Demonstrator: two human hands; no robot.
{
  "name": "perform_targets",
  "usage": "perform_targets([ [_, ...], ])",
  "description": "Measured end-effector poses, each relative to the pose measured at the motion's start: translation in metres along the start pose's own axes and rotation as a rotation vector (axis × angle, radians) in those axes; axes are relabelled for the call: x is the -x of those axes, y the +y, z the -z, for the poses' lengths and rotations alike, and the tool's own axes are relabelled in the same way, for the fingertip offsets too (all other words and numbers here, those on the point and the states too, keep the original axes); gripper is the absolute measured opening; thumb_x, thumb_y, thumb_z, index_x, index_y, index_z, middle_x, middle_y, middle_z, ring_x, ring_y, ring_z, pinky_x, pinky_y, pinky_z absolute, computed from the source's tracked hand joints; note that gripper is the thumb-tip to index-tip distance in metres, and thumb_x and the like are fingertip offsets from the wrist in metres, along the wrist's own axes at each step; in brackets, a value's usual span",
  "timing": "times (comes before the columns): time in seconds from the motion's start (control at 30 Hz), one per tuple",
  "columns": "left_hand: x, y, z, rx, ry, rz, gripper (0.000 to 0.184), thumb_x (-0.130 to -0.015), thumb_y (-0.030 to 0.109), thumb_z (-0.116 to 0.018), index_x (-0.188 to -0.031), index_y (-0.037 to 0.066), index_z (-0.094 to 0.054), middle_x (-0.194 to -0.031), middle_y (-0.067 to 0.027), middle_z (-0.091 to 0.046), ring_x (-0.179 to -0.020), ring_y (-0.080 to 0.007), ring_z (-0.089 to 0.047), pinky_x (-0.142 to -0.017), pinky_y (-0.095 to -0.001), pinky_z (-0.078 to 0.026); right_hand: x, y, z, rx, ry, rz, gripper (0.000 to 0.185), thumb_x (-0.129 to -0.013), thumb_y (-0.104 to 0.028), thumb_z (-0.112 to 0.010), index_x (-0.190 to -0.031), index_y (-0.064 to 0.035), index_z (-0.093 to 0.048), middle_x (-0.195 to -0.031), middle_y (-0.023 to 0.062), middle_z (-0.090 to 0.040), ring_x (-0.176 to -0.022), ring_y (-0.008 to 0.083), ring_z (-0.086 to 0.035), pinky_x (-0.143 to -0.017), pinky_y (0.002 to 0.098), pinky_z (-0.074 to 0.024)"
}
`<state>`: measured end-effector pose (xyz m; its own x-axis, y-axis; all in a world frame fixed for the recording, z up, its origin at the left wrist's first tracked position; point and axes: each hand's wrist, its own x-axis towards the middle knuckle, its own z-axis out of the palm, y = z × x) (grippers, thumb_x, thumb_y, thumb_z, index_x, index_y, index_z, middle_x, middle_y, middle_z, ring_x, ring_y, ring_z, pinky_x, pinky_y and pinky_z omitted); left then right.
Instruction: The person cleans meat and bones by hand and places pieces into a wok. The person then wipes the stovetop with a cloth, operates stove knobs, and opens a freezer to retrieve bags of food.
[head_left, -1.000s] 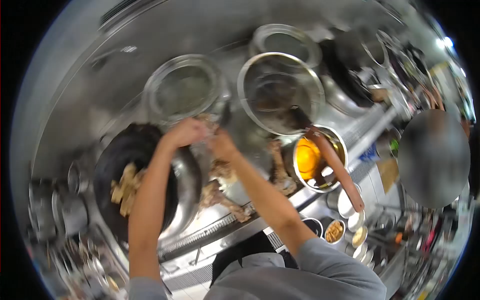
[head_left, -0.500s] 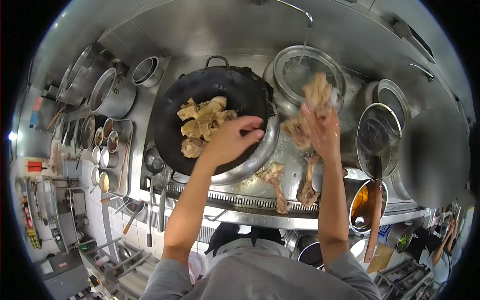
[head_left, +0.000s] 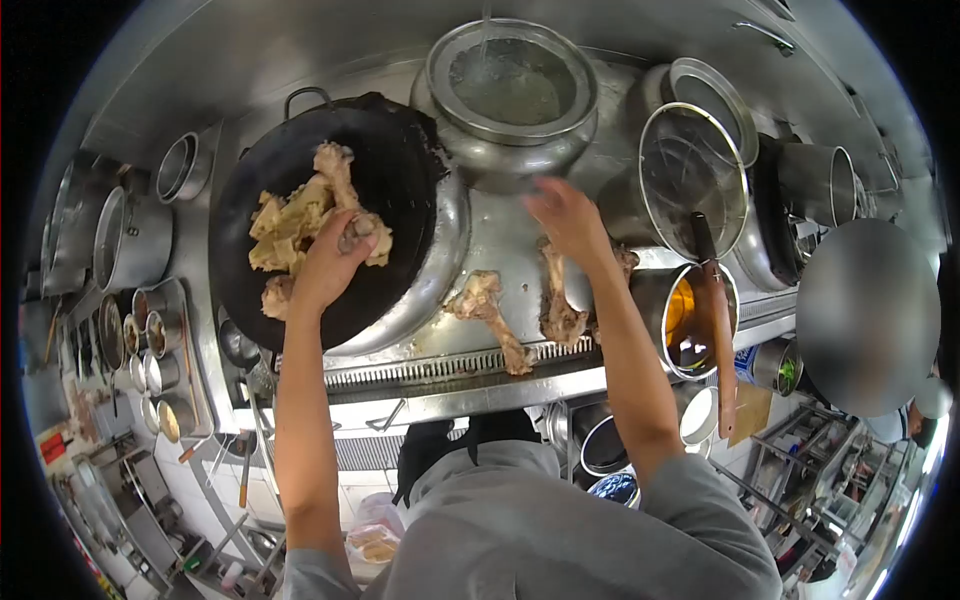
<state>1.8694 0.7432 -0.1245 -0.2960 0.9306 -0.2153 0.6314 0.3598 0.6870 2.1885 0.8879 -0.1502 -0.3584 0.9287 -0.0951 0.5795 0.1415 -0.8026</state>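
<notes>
My left hand (head_left: 330,255) is over the black wok (head_left: 405,200), its fingers closed round a large meaty bone (head_left: 337,172). The bone's knobbed ends stick out above and beside the fingers. Under and beside it lie several pale cooked pieces of bone and meat (head_left: 275,230). My right hand (head_left: 568,220) hovers over the steel counter, slightly blurred, fingers apart and nothing visible in them. Close below it is a brown leg bone (head_left: 562,310), partly hidden by my forearm. Another leg bone (head_left: 490,315) lies farther left on the counter.
Water runs into a round steel pot (head_left: 520,150) behind the counter. On the right, a strainer (head_left: 693,180) and a wooden-handled tool (head_left: 718,340) rest by a pot of orange liquid (head_left: 690,320). Steel pots (head_left: 135,240) and small containers stand left. A person (head_left: 885,425) is at far right.
The bones my right hand held near the water pot have left it, and a large bone is now in my left hand over the wok. The whole view has shifted.
</notes>
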Motion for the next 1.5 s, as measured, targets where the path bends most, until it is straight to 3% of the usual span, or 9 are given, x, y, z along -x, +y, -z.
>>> perform_targets([
  [0.3, -0.047, 0.083, -0.036, -0.029, 0.146, -0.385, 0.043, -0.085, 0.030, -0.067, -0.120, 0.005, -0.059, -0.131, -0.0158, -0.052, -0.118, -0.0284, -0.053, -0.096, -0.0350, -0.044, 0.072, 0.174, -0.087, 0.299, 0.093, -0.393, 0.047, -0.081, -0.024, -0.068, -0.115, 0.0018, -0.049, -0.092, 0.0240, -0.066, -0.085, 0.0408, -0.065, -0.073, 0.0443, -0.0517],
  [0.6, -0.304, 0.121, -0.137, -0.242, 0.381, -0.495, 0.052, -0.087, 0.042, -0.063, -0.118, 0.001, -0.059, -0.115, -0.0175, -0.061, -0.106, -0.0284, -0.059, -0.091, -0.0355, -0.047, -0.010, 0.074, -0.031, -1.065, -0.114, -0.390, 0.019, -0.090, -0.017, -0.058, -0.104, -0.0065, -0.051, -0.074, 0.0026, -0.053, -0.056, 0.0151, -0.055, -0.054, 0.0300, -0.0475],
  [0.73, -0.268, 0.149, -0.119, 0.346, -0.509, 0.041, 0.041, -0.089, 0.039, -0.061, -0.088, -0.001, -0.069, -0.076, -0.0074, -0.067, -0.073, -0.0182, -0.063, -0.072, -0.0322, -0.052, -0.043, 0.052, -0.030, -1.043, -0.028, -0.408, 0.027, -0.096, -0.033, -0.054, -0.104, -0.0079, -0.049, -0.075, 0.0047, -0.055, -0.054, 0.0171, -0.057, -0.049, 0.0304, -0.0486],
  [0.83, -0.225, 0.163, -0.119, 0.316, -0.789, -0.069, 0.036, -0.088, 0.035, -0.063, -0.092, -0.001, -0.069, -0.077, -0.0048, -0.067, -0.071, -0.0132, -0.062, -0.070, -0.0299, -0.051, -0.057, 0.042, -0.028, -0.990, -0.008, -0.399, 0.032, -0.096, -0.042, -0.052, -0.101, -0.0099, -0.048, -0.073, 0.0044, -0.055, -0.053, 0.0168, -0.057, -0.047, 0.0301, -0.0494],
  [0.93, -0.202, 0.156, -0.128, 0.087, -0.507, -0.564, 0.026, -0.081, 0.029, -0.066, -0.094, 0.006, -0.072, -0.087, -0.0097, -0.071, -0.083, -0.0208, -0.066, -0.078, -0.0328, -0.050, -0.057, 0.039, -0.025, -1.026, -0.066, -0.399, 0.043, -0.097, -0.047, -0.046, -0.115, -0.0085, -0.050, -0.073, 0.0039, -0.055, -0.057, 0.0161, -0.059, -0.054, 0.0298, -0.0511],
  [1.17, -0.290, 0.108, -0.138, -0.225, 0.320, -0.415, 0.031, -0.085, 0.025, -0.067, -0.098, -0.003, -0.068, -0.086, -0.0102, -0.068, -0.081, -0.0168, -0.064, -0.073, -0.0306, -0.051, -0.041, 0.068, -0.026, -1.242, -0.298, -0.431, 0.069, -0.098, -0.058, -0.027, -0.140, -0.0037, -0.039, -0.066, 0.0016, -0.049, -0.053, 0.0135, -0.044, -0.058, 0.0291, -0.0422],
  [1.23, -0.284, 0.128, -0.124, 0.460, -0.476, -0.039, 0.030, -0.085, 0.025, -0.067, -0.100, -0.002, -0.067, -0.084, -0.0088, -0.067, -0.079, -0.0169, -0.063, -0.073, -0.0315, -0.051, -0.039, 0.072, -0.027, -1.325, -0.327, -0.462, 0.069, -0.098, -0.058, -0.027, -0.140, -0.0037, -0.040, -0.064, 0.0011, -0.047, -0.052, 0.0132, -0.040, -0.055, 0.0290, -0.0400],
  [1.33, -0.243, 0.150, -0.130, 0.334, -0.775, -0.138, 0.029, -0.086, 0.025, -0.068, -0.103, 0.001, -0.067, -0.084, -0.0076, -0.067, -0.079, -0.0159, -0.063, -0.075, -0.0313, -0.051, -0.045, 0.083, -0.031, -1.372, -0.337, -0.402, 0.061, -0.100, -0.055, -0.026, -0.129, -0.0074, -0.049, -0.062, 0.0022, -0.044, -0.053, 0.0145, -0.045, -0.054, 0.0289, -0.0401],
  [1.5, -0.189, 0.143, -0.155, 0.147, -0.435, -0.601, 0.041, -0.081, 0.026, -0.073, -0.112, 0.001, -0.064, -0.097, -0.0126, -0.066, -0.087, -0.0211, -0.063, -0.083, -0.0328, -0.050, -0.051, 0.088, -0.032, -1.636, -0.418, -0.346, 0.052, -0.099, -0.057, -0.026, -0.091, -0.0108, -0.050, -0.054, 0.0043, -0.042, -0.043, 0.0162, -0.041, -0.043, 0.0292, -0.0362],
])
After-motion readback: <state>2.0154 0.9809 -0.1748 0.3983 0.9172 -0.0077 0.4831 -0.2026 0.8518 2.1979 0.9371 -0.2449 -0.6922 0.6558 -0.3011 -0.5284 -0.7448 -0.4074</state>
